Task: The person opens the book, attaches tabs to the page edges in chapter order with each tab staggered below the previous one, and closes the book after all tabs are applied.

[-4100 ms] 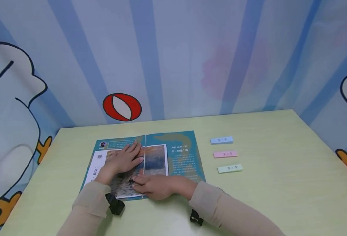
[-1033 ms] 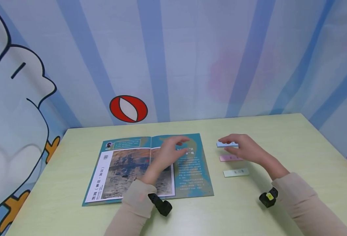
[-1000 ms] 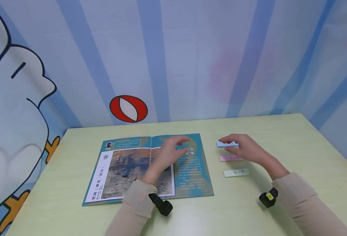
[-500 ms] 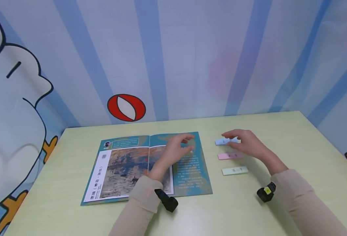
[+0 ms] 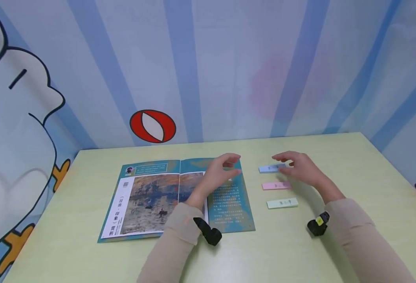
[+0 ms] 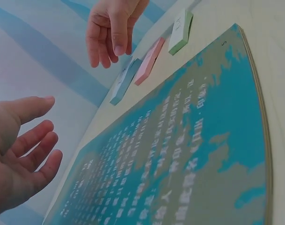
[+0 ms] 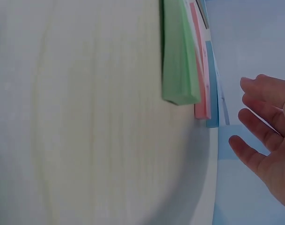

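An open magazine [image 5: 151, 204] with a painting printed across its pages lies on the table. My left hand [image 5: 217, 176] hovers over its right-hand page, fingers loosely bent and holding nothing. To the right of the magazine, three narrow paper pads with handwritten labels lie in a column: blue [image 5: 267, 169] farthest back, a pink pad [image 5: 275, 186] in the middle, a green pad [image 5: 282, 203] nearest. My right hand [image 5: 303, 169], relaxed and holding nothing, is raised by the blue pad and covers its right end in the head view. The left wrist view shows the right hand [image 6: 115, 28] above the pads.
The pale table [image 5: 130, 263] runs back to a fabric wall [image 5: 222, 70] with blue stripes and cartoon prints. A small black camera [image 5: 211, 236] is strapped to the left wrist, and another camera [image 5: 316, 226] to the right.
Both hands have left the magazine pages they rested on and moved right. In the last second the left hand drifts further right, and the right hand draws slightly back from the blue pad.
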Demonstrator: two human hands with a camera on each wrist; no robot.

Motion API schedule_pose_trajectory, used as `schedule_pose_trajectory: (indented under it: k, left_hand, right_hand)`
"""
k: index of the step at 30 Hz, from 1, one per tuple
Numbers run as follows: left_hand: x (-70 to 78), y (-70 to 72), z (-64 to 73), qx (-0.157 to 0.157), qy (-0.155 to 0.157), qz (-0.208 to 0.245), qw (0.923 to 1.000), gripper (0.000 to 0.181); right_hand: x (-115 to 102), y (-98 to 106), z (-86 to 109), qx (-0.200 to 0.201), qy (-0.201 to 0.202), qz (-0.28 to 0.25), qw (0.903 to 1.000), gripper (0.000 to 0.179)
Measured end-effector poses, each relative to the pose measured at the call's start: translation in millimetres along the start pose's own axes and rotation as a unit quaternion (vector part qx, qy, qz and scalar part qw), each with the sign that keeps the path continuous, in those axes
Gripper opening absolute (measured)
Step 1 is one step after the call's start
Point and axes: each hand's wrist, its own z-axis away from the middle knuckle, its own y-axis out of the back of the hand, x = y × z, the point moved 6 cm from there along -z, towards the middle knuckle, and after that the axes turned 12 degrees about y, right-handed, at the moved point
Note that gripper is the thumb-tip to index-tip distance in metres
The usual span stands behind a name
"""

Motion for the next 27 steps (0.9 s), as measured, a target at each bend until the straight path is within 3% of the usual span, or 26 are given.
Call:
schedule_pose_trajectory:
  k: [7,12,18,27]
  left_hand:
    - [3.3,-14.8,-10.7,-0.006,0.001,0.008,1.0,0.042]
    - [2.3,-24.1,-17.9,-0.014,0.007,0.033,0.9993,0.043]
    - [-4.3,-30.9,-23.7,-0.008,0.023,0.055,0.9982,0.041]
    - [-7.7,-39.6,-29.2,0.013,0.024,-0.002,0.9996,0.042]
  right_hand:
    - [6.8,0.7,-0.3,0.015,0.002,-0.019,0.9997,0.04]
    - [18.7,-0.4,0.0,0.001,-0.046,-0.048,0.9978,0.044]
    - [22.8,-3.9,-1.2,-0.012,-0.071,-0.08,0.9942,0.047]
    - [25.4,-8.4,-6.3,-0.022,-0.078,-0.089,0.9927,0.049]
